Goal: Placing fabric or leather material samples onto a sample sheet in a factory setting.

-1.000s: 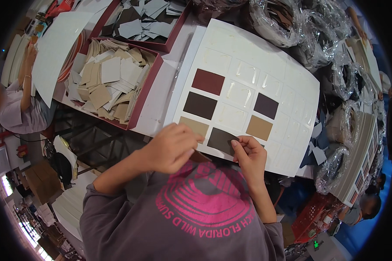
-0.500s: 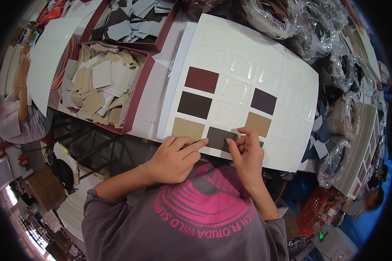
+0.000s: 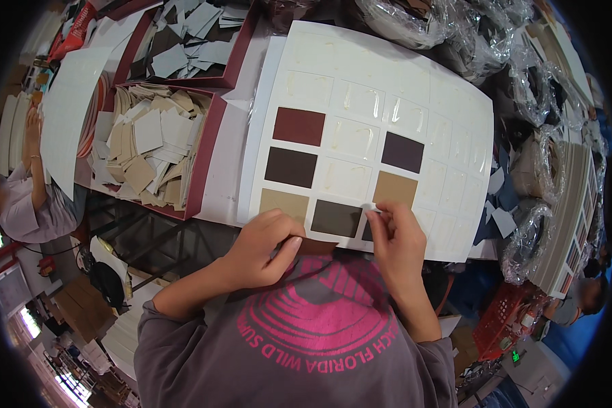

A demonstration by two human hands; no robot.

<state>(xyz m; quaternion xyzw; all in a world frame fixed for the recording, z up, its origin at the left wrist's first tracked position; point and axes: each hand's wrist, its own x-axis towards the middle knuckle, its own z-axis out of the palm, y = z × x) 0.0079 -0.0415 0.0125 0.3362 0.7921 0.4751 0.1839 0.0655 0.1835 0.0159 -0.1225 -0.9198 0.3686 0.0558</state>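
Observation:
A white sample card (image 3: 449, 224) with a grid of outlined cells and glossy glue streaks lies in front of me. On it sit maroon (image 3: 299, 126), dark brown (image 3: 290, 168), beige (image 3: 282, 201), dark grey (image 3: 336, 218), purple (image 3: 402, 149) and tan (image 3: 396, 187) swatches. My left hand (image 3: 265, 248) is closed on a reddish-brown swatch (image 3: 321, 247) at the card's near edge. My right hand (image 3: 399, 245) has thumb and forefinger pinched together beside a dark swatch (image 3: 368, 232), partly hidden below the tan one; what the pinch holds, if anything, is hidden.
Left of the card stands a maroon box (image 3: 204, 156) heaped with beige and white pieces. Behind it, another box (image 3: 241, 61) holds grey and dark pieces. Plastic-wrapped bundles (image 3: 476, 47) crowd the back right. A person (image 3: 37, 197) is at the far left.
My left hand has drawn back slightly, and a reddish-brown swatch now shows in it. My right thumb and forefinger, earlier apart, have come together, and the hand has moved a little right.

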